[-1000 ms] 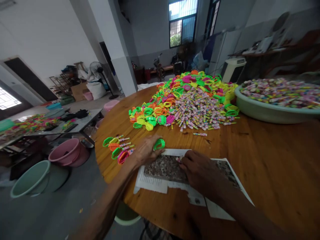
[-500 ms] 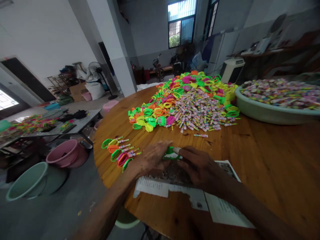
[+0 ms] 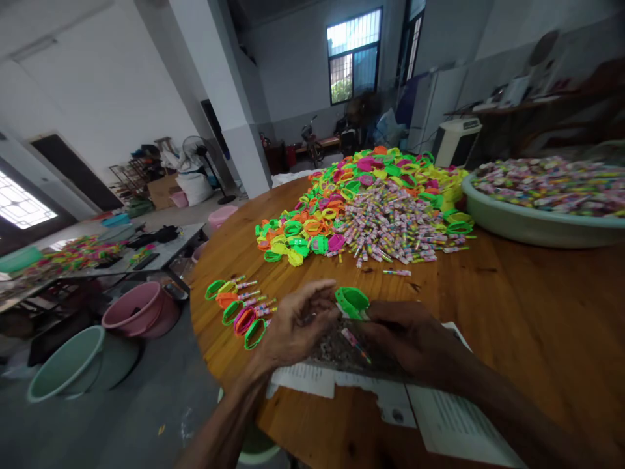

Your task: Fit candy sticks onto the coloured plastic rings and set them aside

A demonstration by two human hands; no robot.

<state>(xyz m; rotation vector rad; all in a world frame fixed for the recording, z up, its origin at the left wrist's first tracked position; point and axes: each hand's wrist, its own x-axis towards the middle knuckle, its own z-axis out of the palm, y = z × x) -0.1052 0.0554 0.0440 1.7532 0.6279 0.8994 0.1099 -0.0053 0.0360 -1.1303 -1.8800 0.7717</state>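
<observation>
A bright green plastic ring-shaped band (image 3: pixel 352 301), like a toy watch, is raised over a dark, rough slab (image 3: pixel 329 348). My right hand (image 3: pixel 407 335) pinches its lower right side between thumb and fingers. On the other side, my left hand (image 3: pixel 300 322) has its fingers apart from the thumb, whose tip comes close to the band's lower left edge; whether it touches I cannot tell. Lying on the slab between my hands is a thin candy-coloured stick (image 3: pixel 356 344) with a pink printed wrapper. Left of my left hand, several coloured bands (image 3: pixel 244 320) lie in a row with similar sticks.
Behind my hands rise a heap of coloured bands (image 3: pixel 312 228) and a pile of wrapped sticks (image 3: pixel 390 225). A wide pale basin (image 3: pixel 532 225) of sticks stands at right. Printed paper (image 3: pixel 454 417) lies under the slab. Buckets (image 3: pixel 139 309) stand on the floor at left.
The green band, low and partly covered by my fingers before, is now lifted and tilted up. My left hand has drawn back left, uncovering the stick on the slab. The view has shifted slightly.
</observation>
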